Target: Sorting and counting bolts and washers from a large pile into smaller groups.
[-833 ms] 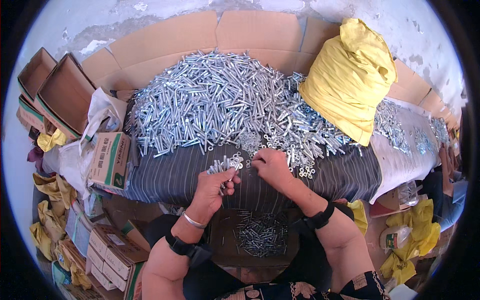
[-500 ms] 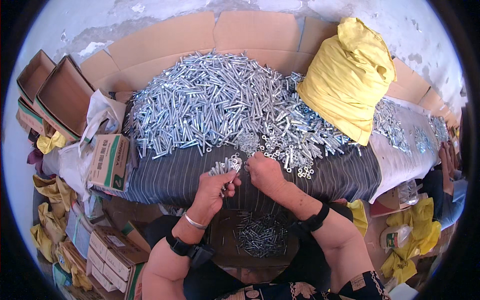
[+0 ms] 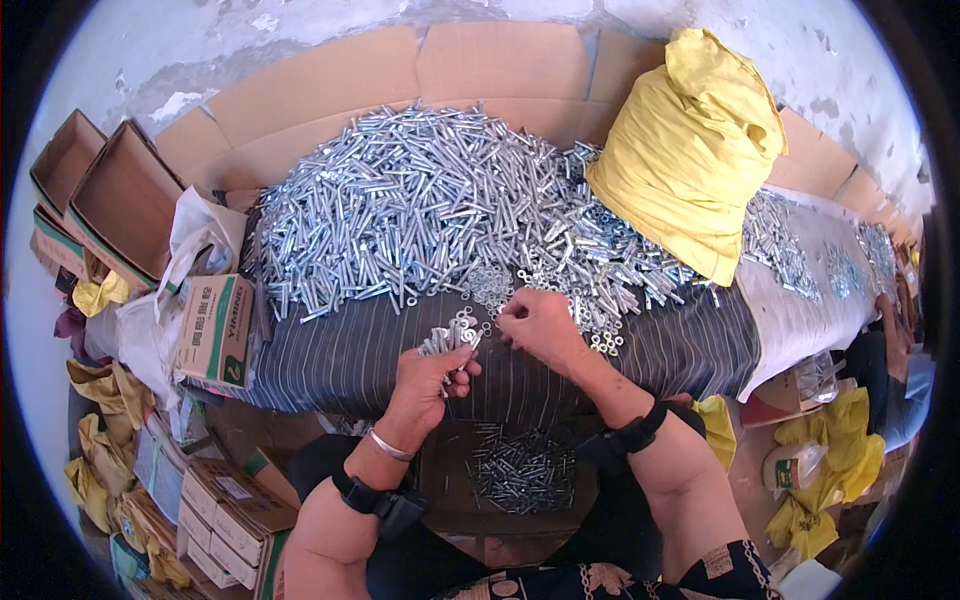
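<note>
My left hand (image 3: 425,385) is closed around a bunch of silver bolts (image 3: 436,343), their ends pointing up and away from me. Some ring-shaped pieces show at the top of that bunch. Just to its right, my right hand (image 3: 543,328) hovers at the front edge of the heap, thumb and fingertips pinched together; whatever may be between them is too small to make out. Close beyond the fingers lies a small pile of thin washers (image 3: 490,284), with silver nuts (image 3: 605,343) scattered to the right. A large heap of bolts (image 3: 400,210) rises behind.
The dark striped cloth (image 3: 340,350) covers the work surface. A full yellow sack (image 3: 690,150) stands at the back right. Cardboard boxes (image 3: 215,330) flank the left side. Below, between my knees, a box holds more bolts (image 3: 522,468). Another person's arm (image 3: 893,335) shows at far right.
My right hand has lifted slightly and shifted right, away from the bunch in my left hand. The left hand stays nearly in place, holding the bolts.
</note>
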`<state>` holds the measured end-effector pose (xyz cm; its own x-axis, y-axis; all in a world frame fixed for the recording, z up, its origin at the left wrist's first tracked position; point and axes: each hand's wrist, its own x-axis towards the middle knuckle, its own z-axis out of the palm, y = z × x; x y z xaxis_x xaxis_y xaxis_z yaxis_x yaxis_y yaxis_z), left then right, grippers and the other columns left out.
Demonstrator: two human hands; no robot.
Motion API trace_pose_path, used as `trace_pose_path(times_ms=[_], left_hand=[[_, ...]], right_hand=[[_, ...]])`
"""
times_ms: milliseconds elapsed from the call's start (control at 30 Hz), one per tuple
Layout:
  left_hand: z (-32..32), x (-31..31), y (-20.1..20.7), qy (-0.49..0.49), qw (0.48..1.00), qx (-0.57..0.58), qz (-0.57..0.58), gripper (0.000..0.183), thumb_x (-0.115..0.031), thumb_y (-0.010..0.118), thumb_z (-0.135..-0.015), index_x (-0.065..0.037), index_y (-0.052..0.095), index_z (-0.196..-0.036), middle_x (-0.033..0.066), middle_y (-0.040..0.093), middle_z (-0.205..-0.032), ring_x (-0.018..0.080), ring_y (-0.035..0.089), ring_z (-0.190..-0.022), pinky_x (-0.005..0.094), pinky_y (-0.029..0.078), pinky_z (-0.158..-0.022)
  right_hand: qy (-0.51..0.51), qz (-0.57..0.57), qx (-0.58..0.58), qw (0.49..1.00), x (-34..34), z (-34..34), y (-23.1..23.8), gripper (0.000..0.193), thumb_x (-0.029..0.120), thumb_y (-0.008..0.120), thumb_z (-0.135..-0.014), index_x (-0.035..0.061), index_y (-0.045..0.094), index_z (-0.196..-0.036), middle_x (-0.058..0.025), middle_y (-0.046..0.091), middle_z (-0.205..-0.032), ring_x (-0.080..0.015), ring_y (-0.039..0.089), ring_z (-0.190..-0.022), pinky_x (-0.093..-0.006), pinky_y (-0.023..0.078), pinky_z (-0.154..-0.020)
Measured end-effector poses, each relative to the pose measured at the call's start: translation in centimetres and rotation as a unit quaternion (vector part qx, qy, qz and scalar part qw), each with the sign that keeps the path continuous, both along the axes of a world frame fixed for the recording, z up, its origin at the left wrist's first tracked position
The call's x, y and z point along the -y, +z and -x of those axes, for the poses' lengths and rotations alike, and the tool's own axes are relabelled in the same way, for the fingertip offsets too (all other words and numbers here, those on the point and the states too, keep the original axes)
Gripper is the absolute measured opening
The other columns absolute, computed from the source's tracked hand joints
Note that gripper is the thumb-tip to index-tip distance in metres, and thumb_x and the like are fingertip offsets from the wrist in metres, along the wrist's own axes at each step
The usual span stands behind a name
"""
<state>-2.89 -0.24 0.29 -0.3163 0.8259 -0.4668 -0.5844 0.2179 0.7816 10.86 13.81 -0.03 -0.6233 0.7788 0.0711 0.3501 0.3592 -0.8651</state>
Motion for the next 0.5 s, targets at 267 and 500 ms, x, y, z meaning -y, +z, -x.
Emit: trace_pose_path(times_ms=[267, 500], left_hand=[[-0.5, -0.3, 0.3, -0.004, 1.000, 0.011, -0.010, 0.013, -0.009, 0.067, -0.084, 0.003, 0.066, -0.089, 0.0097, 0.065, -0.071, 0.0102, 0.056, -0.054, 0.0219, 0.042, -0.044], [-0.1, -0.4, -0.3, 0.011, 0.996, 0.088, -0.009, 0.011, -0.006, 0.066, -0.084, 0.003, 0.065, -0.090, 0.0112, 0.064, -0.071, 0.0106, 0.054, -0.054, 0.0222, 0.041, -0.043]], right_hand=[[0.068, 0.246, -0.157, 0.954, 1.0, 0.1, 1.0, 0.011, 0.005, 0.064, -0.083, -0.0055, 0.060, -0.082, -0.0124, 0.067, -0.074, -0.0159, 0.066, -0.065, -0.0254, 0.054, -0.059], [0.065, -0.033, -0.129, 0.989, 2.3, 0.5, -0.4, 0.007, 0.001, 0.063, -0.082, -0.0018, 0.061, -0.088, -0.0087, 0.066, -0.078, -0.0154, 0.066, -0.067, -0.0260, 0.052, -0.058]])
